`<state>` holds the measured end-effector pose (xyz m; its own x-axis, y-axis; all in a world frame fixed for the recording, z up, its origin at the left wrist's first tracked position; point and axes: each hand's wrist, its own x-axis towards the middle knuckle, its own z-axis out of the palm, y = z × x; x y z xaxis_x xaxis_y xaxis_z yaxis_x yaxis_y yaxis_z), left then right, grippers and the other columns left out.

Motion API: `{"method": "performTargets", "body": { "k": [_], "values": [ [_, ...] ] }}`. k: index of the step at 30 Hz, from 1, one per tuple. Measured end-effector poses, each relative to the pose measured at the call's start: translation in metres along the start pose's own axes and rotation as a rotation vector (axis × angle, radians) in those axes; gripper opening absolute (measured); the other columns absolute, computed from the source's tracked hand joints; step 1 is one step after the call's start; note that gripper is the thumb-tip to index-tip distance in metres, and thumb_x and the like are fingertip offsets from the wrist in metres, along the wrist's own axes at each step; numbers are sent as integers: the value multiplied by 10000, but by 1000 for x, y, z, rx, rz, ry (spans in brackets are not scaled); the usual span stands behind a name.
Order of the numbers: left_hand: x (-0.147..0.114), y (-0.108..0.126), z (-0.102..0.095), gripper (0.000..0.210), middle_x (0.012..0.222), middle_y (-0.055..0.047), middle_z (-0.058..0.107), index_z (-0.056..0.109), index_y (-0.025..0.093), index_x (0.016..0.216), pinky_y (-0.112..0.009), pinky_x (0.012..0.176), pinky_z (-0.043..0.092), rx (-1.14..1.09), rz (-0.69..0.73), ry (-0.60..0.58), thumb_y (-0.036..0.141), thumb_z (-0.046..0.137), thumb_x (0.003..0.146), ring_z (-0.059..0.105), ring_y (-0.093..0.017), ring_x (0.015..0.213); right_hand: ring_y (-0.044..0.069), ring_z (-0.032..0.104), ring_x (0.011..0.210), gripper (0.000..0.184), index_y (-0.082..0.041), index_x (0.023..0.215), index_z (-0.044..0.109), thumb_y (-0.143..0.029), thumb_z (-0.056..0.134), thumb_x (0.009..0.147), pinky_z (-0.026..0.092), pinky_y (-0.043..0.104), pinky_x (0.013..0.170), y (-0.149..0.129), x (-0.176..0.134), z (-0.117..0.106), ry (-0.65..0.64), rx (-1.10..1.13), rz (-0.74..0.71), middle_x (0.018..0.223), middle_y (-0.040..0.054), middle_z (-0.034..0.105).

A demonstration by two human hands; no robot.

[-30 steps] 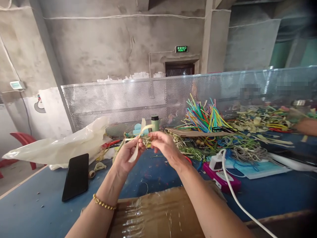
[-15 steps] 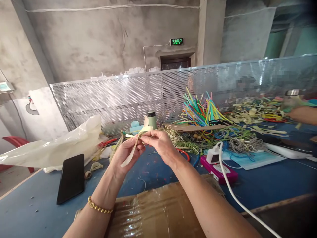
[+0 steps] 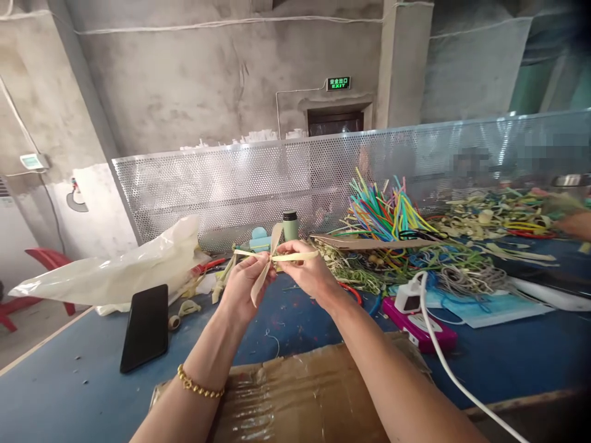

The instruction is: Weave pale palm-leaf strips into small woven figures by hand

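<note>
Pale cream flat strips (image 3: 260, 287) cross at one point between my two hands. One end points up, one down, one left and a yellowish one (image 3: 298, 256) lies to the right over my fingers. My left hand (image 3: 247, 280) pinches the strips near the crossing, its fingers curled beneath. Close beside it, my right hand (image 3: 307, 271) has thumb and fingers closed at the crossing too. The exact knot or fold there is hidden by fingertips. Behind the hands stands a green bottle with a black cap (image 3: 290, 226).
A brown cardboard sheet (image 3: 295, 394) lies under my forearms on the blue table (image 3: 92, 360). To the left are a phone (image 3: 145, 329) and a plastic bag (image 3: 115, 271). Rightward lie colourful strips (image 3: 388, 212), a magenta power block (image 3: 418, 323) and another person's blurred hand (image 3: 577, 221).
The strips have spread from a bunched, loose shape into a cross, with the yellowish end now pointing right. My right fingers have shifted along it. The whole view has moved slightly.
</note>
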<state>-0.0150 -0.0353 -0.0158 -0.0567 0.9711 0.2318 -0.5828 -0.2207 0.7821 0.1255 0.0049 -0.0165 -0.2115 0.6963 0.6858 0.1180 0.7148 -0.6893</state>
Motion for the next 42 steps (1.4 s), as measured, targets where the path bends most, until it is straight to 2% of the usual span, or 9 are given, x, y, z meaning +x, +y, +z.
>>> {"method": "performTargets", "body": {
  "k": [2, 4, 9, 15, 18, 25, 33, 37, 42],
  "values": [
    [0, -2, 0, 108, 622, -21, 634, 652, 98, 772, -191, 564, 468, 67, 79, 19, 168, 735, 782, 570, -86, 522, 211, 634, 950, 251, -197, 987, 709, -222, 703, 737, 519, 347, 810, -2, -1, -4, 12, -53, -73, 1066, 89, 672],
    [0, -5, 0, 202, 637, -18, 654, 647, 111, 770, -209, 591, 469, 116, 138, 30, 246, 792, 730, 589, -96, 538, 211, 640, 939, 208, -197, 948, 716, -265, 709, 752, 519, 342, 795, -6, -1, -5, 8, -66, -84, 1064, 91, 666],
    [-1, -11, 3, 264, 626, -18, 671, 659, 122, 797, -245, 571, 441, 253, 232, 19, 330, 797, 711, 612, -129, 538, 170, 612, 606, 187, -170, 790, 662, -354, 692, 779, 499, 303, 584, -8, -1, 2, -25, 163, 74, 674, 35, 652],
    [-3, -10, 7, 273, 661, -69, 699, 724, 83, 765, -282, 652, 489, 175, 121, -106, 311, 833, 659, 627, -144, 599, 142, 561, 539, 223, -175, 720, 645, -379, 733, 743, 476, 287, 559, -11, -1, 4, -6, 350, 143, 615, 8, 618],
    [-3, -10, 6, 282, 664, -64, 700, 741, 84, 769, -277, 639, 487, 156, 138, -75, 291, 859, 619, 616, -134, 590, 153, 579, 560, 231, -174, 733, 659, -392, 733, 744, 479, 295, 579, -8, -1, 3, -7, 311, 122, 635, 17, 631],
    [0, -13, 5, 289, 593, -31, 660, 727, 91, 719, -264, 552, 443, 246, 240, 15, 324, 855, 607, 567, -120, 509, 198, 625, 657, 238, -170, 735, 659, -403, 697, 766, 459, 304, 599, 4, 0, 4, 118, 46, 67, 700, 60, 679],
    [1, -18, 7, 280, 598, -17, 645, 710, 98, 724, -260, 548, 421, 270, 293, 85, 319, 838, 609, 545, -114, 516, 209, 644, 674, 217, -167, 714, 656, -374, 665, 779, 469, 308, 616, 2, -2, 7, 155, -23, 66, 722, 76, 699],
    [1, -17, 8, 260, 609, -13, 646, 710, 105, 734, -261, 565, 424, 244, 298, 82, 309, 830, 625, 546, -112, 525, 200, 622, 654, 215, -168, 716, 647, -377, 670, 760, 463, 306, 609, 1, -1, 9, 184, 45, 109, 691, 62, 675],
    [0, -13, 8, 251, 685, -48, 699, 724, 102, 770, -292, 660, 486, 251, 243, -55, 284, 834, 637, 611, -140, 599, 172, 567, 612, 203, -172, 723, 630, -364, 695, 716, 437, 292, 576, 2, 2, 3, 127, 152, 197, 630, 22, 612]
  ]
}}
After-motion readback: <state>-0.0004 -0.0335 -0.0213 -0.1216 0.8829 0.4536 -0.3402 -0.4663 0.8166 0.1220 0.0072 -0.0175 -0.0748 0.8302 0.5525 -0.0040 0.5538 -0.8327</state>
